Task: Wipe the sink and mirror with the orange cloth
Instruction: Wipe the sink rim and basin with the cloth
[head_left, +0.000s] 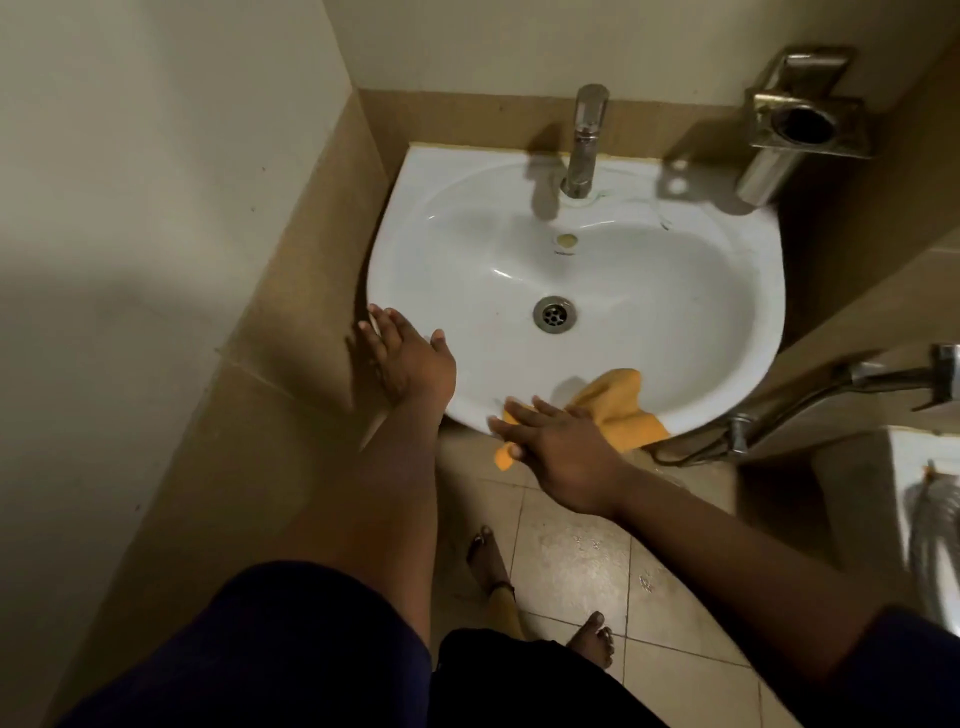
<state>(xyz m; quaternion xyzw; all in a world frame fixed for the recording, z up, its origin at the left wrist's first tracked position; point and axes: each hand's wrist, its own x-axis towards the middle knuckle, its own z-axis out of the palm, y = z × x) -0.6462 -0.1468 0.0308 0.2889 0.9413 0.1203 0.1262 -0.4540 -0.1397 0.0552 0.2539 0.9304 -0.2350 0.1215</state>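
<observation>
The person stands close to the white sink (727, 291) and leans over it. The right hand (561, 447) lies flat on the orange cloth (618, 410), with straight fingers that press it down on the front rim, not gripping it. I think this flat palm gives wide contact for wiping along the curved edge. The left hand (402, 353) is also open, its fingers spread on the left rim of the sink, probably to support the body while leaning.

The cloth is crumpled and soft. One part falls a little into the basin, another corner hangs over the outer edge below the hand. Its colour is a bright yellow-orange against the white ceramic. The basin around the drain (554, 313) looks shiny. The mirror is not visible from here.
</observation>
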